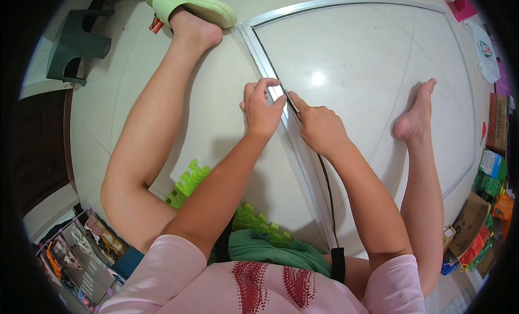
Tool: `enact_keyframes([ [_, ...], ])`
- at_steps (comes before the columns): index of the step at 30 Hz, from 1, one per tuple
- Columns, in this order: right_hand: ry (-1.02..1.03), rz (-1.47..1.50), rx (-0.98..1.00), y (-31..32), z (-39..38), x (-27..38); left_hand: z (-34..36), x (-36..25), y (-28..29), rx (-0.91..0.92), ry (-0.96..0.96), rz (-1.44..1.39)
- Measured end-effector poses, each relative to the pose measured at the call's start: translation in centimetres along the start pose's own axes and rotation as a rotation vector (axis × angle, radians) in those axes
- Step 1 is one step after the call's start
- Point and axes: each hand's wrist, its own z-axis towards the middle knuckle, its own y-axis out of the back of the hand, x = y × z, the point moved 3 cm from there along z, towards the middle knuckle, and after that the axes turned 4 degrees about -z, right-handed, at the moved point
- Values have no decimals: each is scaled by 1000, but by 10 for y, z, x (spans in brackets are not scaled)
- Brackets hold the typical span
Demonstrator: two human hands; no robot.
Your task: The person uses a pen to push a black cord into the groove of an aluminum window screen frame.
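A large silver metal frame [259, 54] lies on the tiled floor between my legs. My left hand [262, 108] grips its left bar, thumb and forefinger at the dark groove along the inner edge. Just to the right my right hand [319, 127] has curled fingers on a thin black strip [328, 187], its forefinger pressed along the strip at the groove. The strip runs loose down toward my lap. What my right thumb holds is partly hidden.
A dark stool [78, 44] stands upper left, by a green slipper [216, 14]. Red-handled tools [157, 25] lie beside it. A drying rack [75, 244] is lower left, a green foam mat [184, 187] under me, boxes [467, 227] and bags along the right.
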Motion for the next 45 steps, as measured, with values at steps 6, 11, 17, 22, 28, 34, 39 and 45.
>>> enact_keyframes([
  [6, 17, 10, -41, 0, 0, 1, 0, 2, 2, -38, -49, 45],
  [11, 46, -183, -90, -5, 1, 3, 1, 3, 1, -30, -57, 48],
  [17, 159, -397, -324, -34, 5, 1, 3, 1, -4, -4, -26, 30],
  [22, 101, -295, -206, -8, 2, 4, 3, 2, 2, 23, 14, 48],
  [28, 59, -204, -144, -10, 6, 3, 3, 0, 4, 37, 43, 29],
  [34, 48, -287, -74, -8, 15, 13, 5, 1, -1, 11, -37, 62],
  [39, 26, -256, -69, -7, 7, 4, 4, 2, 3, 48, 27, 61],
  [45, 33, -113, -180, -5, 8, 4, 4, 0, 6, 12, -28, 46],
])
